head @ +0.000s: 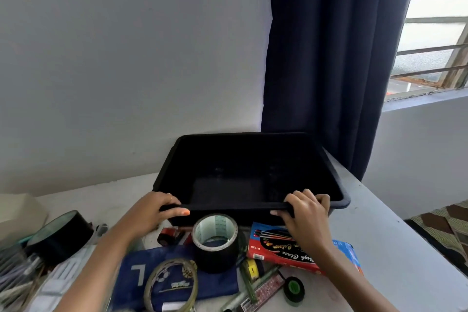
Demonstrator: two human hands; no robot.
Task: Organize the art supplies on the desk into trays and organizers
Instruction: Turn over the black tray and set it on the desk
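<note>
A large black tray (253, 139) stands on the white desk against the wall, with nothing visible inside it. My left hand (154, 210) grips its near rim at the left, and my right hand (304, 210) grips the same rim at the right. In front of the tray lie a black tape roll (215, 243), a red paint box (276, 248), a blue pencil pouch (177, 284), a clear tape roll (171, 286), a small green tape roll (293, 287), a red tape roll (168, 234) and some pens and a ruler (263, 291).
A wide black tape roll (60, 235) and a pile of clear-wrapped items (22, 276) lie at the left. A beige box (17, 213) sits at the far left. A dark curtain (324, 58) hangs behind the tray. The desk's right edge (405, 230) drops to a patterned floor.
</note>
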